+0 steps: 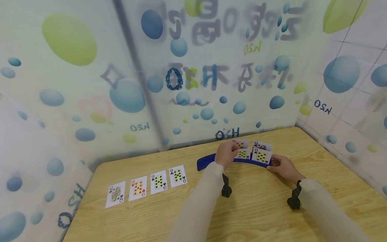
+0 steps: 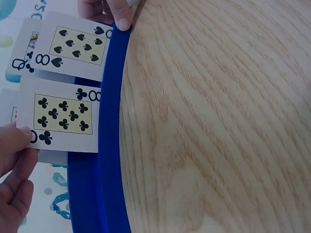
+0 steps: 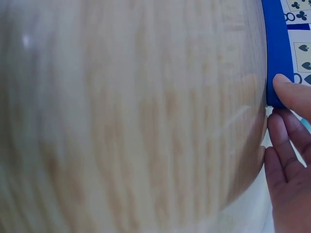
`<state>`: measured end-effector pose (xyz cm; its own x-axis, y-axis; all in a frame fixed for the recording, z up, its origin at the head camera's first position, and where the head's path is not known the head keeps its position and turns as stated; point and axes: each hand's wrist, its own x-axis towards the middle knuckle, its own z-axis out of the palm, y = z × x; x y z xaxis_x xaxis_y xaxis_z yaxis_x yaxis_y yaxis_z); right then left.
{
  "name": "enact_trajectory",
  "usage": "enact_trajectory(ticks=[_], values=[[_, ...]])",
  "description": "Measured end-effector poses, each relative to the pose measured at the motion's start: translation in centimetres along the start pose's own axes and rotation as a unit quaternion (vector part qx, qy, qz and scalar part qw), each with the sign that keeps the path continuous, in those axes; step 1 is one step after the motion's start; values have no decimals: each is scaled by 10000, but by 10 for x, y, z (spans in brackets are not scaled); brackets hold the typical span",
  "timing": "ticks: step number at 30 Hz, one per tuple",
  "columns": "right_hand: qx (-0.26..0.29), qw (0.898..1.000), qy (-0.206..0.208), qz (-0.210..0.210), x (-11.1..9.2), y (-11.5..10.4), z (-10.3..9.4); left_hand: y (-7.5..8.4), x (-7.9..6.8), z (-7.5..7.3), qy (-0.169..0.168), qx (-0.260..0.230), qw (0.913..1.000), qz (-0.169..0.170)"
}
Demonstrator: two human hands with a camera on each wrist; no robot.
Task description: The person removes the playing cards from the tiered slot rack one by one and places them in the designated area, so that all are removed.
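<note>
A curved blue card holder [image 1: 205, 162] stands on the table with playing cards upright in two rows. My left hand [image 1: 225, 155] pinches the upper corner of the eight of clubs [image 2: 63, 115], whose lower edge sits at the holder. Beside that card stands the eight of spades [image 2: 77, 46]. A queen [image 1: 261, 146] rises behind the eight of spades, and a red-heart card [image 1: 241, 144] is partly hidden behind the eight of clubs. At the holder's right end my right hand [image 1: 285, 168] grips it, with the thumb [image 3: 286, 90] on its front.
To the left, a row of loose cards lies face up on the wooden table [image 1: 145, 222]: a queen [image 1: 116, 195], a nine of hearts [image 1: 137, 189], a nine of spades [image 1: 158, 182] and a nine of clubs [image 1: 178, 175]. A patterned wall [image 1: 187, 127] borders the table's back.
</note>
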<state>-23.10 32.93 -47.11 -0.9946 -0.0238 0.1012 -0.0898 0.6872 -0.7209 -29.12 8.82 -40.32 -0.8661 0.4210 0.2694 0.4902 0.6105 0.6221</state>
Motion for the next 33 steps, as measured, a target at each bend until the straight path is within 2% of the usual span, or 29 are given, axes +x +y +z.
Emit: enact_trajectory(ticks=[9, 15, 18, 25, 33], values=[[11, 9999, -115, 100, -1, -3, -1, -12, -4, -5, 512, 144, 9984, 206], [36, 9998, -155, 92, 0, -4, -2, -24, -5, -10, 1059, 507, 9918, 495], [75, 9998, -168, 82, 0, -5, -2, -28, -6, -17, 1177, 606, 9895, 573], [47, 9999, -133, 41, -1, -5, -3, -31, -11, -48, 915, 246, 9942, 510], [49, 9999, -124, 47, -3, -8, -2, -46, -22, -86, 601, 153, 9975, 333]])
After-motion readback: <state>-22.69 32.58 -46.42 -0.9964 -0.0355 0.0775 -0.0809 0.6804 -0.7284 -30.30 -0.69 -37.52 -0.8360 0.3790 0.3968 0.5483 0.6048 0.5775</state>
